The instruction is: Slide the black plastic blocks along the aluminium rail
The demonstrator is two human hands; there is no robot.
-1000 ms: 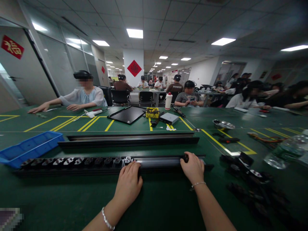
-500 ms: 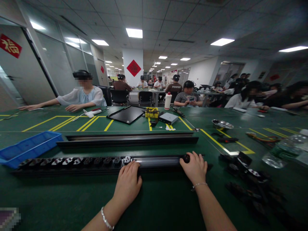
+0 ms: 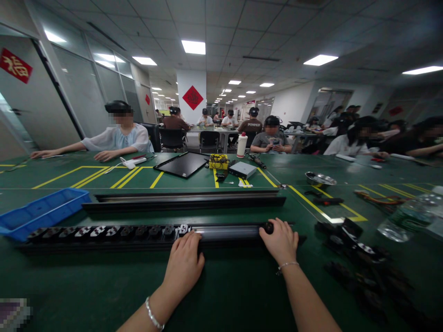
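A long black channel rail lies across the table in front of me. Its left half holds a row of small black parts, some with shiny faces. My left hand is closed over the rail's near edge, fingertips beside the last part in the row; what lies under them is hidden. Toward the rail's right end, my right hand has its thumb and fingers curled round a small round black part. A second black rail lies parallel behind.
A blue bin touches the left side of the work area. Loose black parts are heaped at right, near a plastic bottle. A metal bowl, a dark panel and a grey box stand farther back. Co-workers sit beyond.
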